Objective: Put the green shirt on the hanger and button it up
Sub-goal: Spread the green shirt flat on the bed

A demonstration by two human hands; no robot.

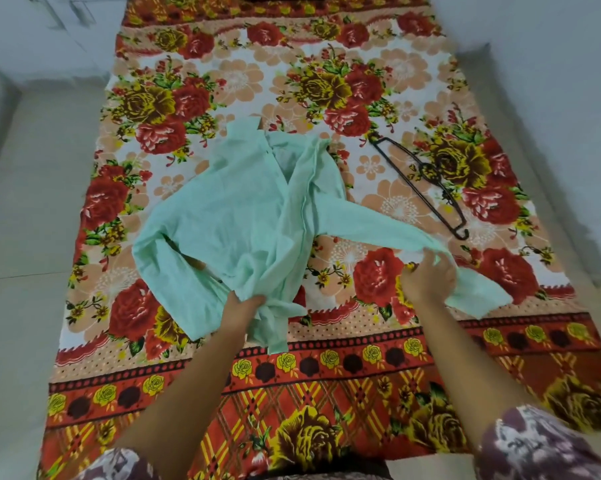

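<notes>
Person leans over floral sheet (223,81), both arms reaching forward. Green shirt (243,216) lies crumpled mid-sheet, front open, one sleeve stretched toward right. Left hand (245,306) grips bunched fabric at near edge, fingers curled into cloth. Right hand (427,277) pinches stretched sleeve near cuff, fingers bent round it. Dark hanger (420,181) lies flat beyond right hand, apart from shirt, untouched. Judged stage: very start. Hanger not yet inside shirt, front not buttoned; both main steps remain.

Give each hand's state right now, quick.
Left hand: grips the green shirt at its bunched near edge.
Right hand: pinches its sleeve.
</notes>
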